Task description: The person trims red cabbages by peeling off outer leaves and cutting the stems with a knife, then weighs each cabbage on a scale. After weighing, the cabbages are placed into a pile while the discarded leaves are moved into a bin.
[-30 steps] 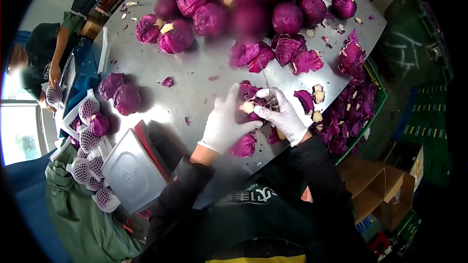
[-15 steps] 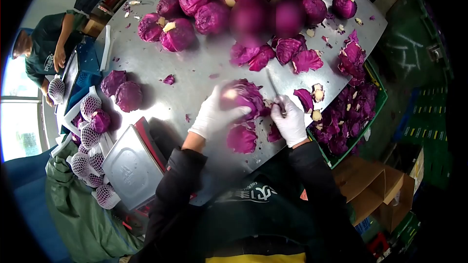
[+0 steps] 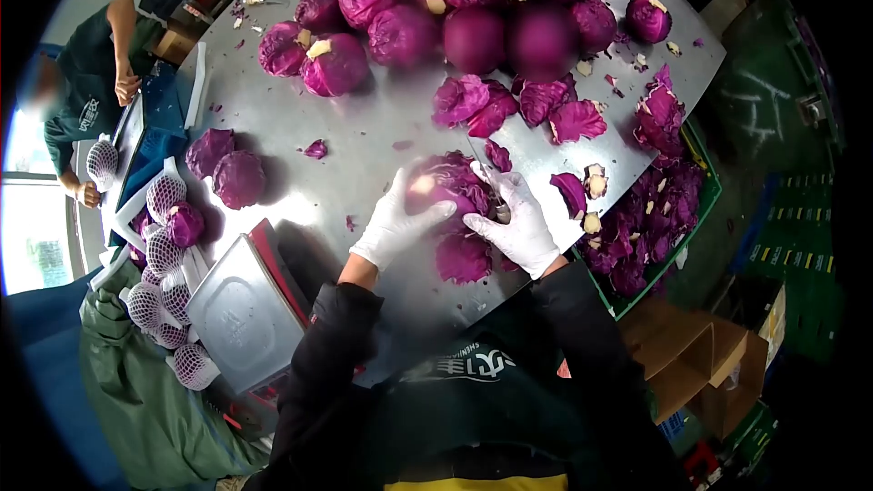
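Observation:
A red cabbage head [image 3: 447, 184] is between my two gloved hands above the metal table. My left hand [image 3: 396, 224] is closed around its left side, with the thumb across the front. On the right side my right hand [image 3: 520, 223] presses thumb and fingers to the outer leaves, and a knife [image 3: 503, 211] is in its grip; the glove and leaves mostly hide it. Below the cabbage lies a loose purple leaf [image 3: 464, 257]. Another small leaf piece [image 3: 497, 155] is just beyond my right fingertips.
Many red cabbages [image 3: 396, 35] are heaped at the table's far side. A green crate [image 3: 712, 184] of trimmed leaves stands at right. Two cabbages [image 3: 238, 179], a metal box [image 3: 245, 314] and net-wrapped cabbages [image 3: 165, 253] are at left, near another person [image 3: 91, 109].
My right hand has moved up and left onto the cabbage, and the knife blade no longer shows plainly. A small leaf piece now lies beyond the cabbage. The other person's arms have shifted.

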`<state>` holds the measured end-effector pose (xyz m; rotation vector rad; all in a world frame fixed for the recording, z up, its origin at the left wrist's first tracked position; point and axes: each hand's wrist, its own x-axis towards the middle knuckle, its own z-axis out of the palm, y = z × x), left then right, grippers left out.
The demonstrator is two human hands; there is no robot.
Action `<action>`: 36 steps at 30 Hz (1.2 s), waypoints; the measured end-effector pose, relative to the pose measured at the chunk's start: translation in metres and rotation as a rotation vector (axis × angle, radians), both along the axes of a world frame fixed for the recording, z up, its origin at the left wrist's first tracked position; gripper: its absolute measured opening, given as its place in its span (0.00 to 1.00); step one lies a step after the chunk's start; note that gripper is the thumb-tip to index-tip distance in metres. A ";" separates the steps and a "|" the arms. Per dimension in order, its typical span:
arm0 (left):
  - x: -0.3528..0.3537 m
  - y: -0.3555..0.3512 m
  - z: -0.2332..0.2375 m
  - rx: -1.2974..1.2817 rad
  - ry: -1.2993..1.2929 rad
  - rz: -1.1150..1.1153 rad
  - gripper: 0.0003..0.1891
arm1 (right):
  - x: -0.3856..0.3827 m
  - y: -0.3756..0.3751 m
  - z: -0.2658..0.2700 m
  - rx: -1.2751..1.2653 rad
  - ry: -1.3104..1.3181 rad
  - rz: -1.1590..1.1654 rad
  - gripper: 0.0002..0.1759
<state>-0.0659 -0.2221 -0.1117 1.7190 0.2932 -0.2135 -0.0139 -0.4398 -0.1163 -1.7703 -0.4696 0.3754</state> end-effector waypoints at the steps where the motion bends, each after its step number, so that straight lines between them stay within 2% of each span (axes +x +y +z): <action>1: 0.000 0.002 -0.001 -0.024 0.003 -0.013 0.43 | 0.003 -0.002 -0.002 -0.026 -0.078 0.022 0.41; 2: -0.001 0.004 -0.004 -0.046 0.001 -0.019 0.43 | 0.004 -0.003 -0.003 -0.050 -0.156 0.046 0.41; 6: -0.005 0.010 -0.008 -0.130 -0.047 -0.003 0.45 | 0.006 -0.004 -0.003 -0.030 -0.161 0.075 0.39; 8: -0.011 -0.005 -0.008 -0.129 -0.147 0.066 0.47 | -0.003 -0.002 0.000 -0.085 -0.143 -0.017 0.39; 10: -0.020 -0.037 0.003 -0.128 -0.075 0.368 0.47 | -0.015 0.003 -0.002 -0.170 -0.192 -0.122 0.40; 12: -0.022 -0.064 -0.001 0.089 -0.186 0.473 0.48 | -0.029 0.008 0.005 -0.289 -0.247 -0.165 0.42; 14: -0.024 -0.069 -0.008 0.045 -0.152 0.545 0.47 | -0.040 0.011 0.007 -0.252 -0.382 -0.190 0.41; 16: -0.020 -0.047 -0.007 -0.063 -0.096 0.392 0.46 | -0.043 -0.001 0.009 -0.086 -0.010 -0.084 0.34; 17: -0.022 -0.037 -0.010 0.094 -0.170 0.285 0.45 | -0.043 -0.010 0.000 0.030 0.030 -0.096 0.30; 19: -0.018 -0.026 0.030 0.503 -0.197 -0.026 0.48 | -0.045 -0.022 -0.008 0.172 0.104 -0.193 0.19; 20: -0.017 -0.025 0.044 0.730 -0.247 -0.171 0.49 | -0.042 -0.029 0.010 0.111 0.283 -0.210 0.23; 21: -0.017 -0.027 0.046 0.722 -0.253 -0.214 0.52 | -0.043 -0.031 0.015 0.079 0.265 -0.171 0.25; 24: -0.018 -0.038 0.036 0.511 -0.158 -0.029 0.52 | -0.047 -0.032 0.016 -0.068 0.045 -0.085 0.30; 25: -0.017 -0.042 0.032 0.515 -0.154 0.025 0.54 | -0.049 -0.031 0.016 -0.113 -0.009 -0.075 0.30; 29: -0.021 -0.043 0.033 0.842 -0.120 -0.070 0.57 | -0.053 -0.036 0.010 -0.302 -0.140 -0.067 0.34; 32: -0.020 -0.039 0.017 0.573 -0.156 -0.053 0.59 | -0.050 -0.033 0.015 -0.358 -0.301 -0.065 0.34; 33: -0.016 -0.039 0.018 0.447 -0.203 -0.070 0.59 | -0.049 -0.028 0.017 -0.366 -0.467 -0.074 0.36; 36: -0.011 -0.040 0.028 0.279 -0.137 -0.074 0.58 | -0.045 -0.021 0.016 -0.513 -0.474 -0.005 0.38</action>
